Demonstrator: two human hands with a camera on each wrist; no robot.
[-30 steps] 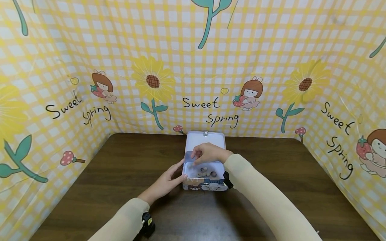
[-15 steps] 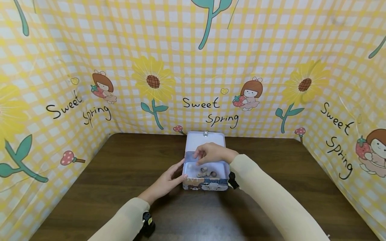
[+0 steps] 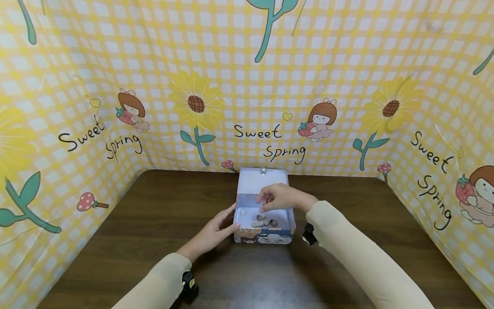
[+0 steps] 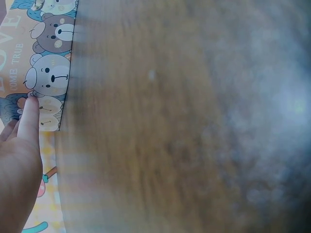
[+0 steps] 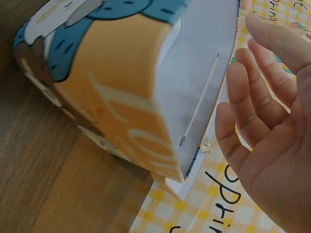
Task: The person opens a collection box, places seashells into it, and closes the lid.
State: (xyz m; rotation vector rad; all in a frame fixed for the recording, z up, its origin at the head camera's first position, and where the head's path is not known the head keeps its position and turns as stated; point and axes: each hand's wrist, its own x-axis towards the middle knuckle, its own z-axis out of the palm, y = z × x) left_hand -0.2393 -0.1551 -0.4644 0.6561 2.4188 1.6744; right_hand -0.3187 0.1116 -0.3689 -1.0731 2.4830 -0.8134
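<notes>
A tin box (image 3: 243,235) printed with cartoon bears stands on the table, its hinged lid (image 3: 262,181) tipped back. Several small round, shell-like pieces (image 3: 264,221) lie together on its floor, too small to name surely. A single pale piece (image 3: 243,212) sits apart near the left wall. My left hand (image 3: 212,234) rests against the box's left side, thumb at the front corner; in the left wrist view a straight finger (image 4: 31,116) touches the printed side. Over the box, my right hand (image 3: 283,197) hovers with loosely bent fingers. Nothing shows in its grasp in the right wrist view.
The box is on a dark wooden table (image 3: 173,197), near its back edge. A yellow checked cloth (image 3: 247,86) with sunflowers and lettering rises behind and along both sides. A black wrist camera (image 3: 189,286) is strapped to the left sleeve, another to the right.
My right hand has shifted to the right over the box. The pale piece near the left wall now shows clear of it. My left hand has stayed in place.
</notes>
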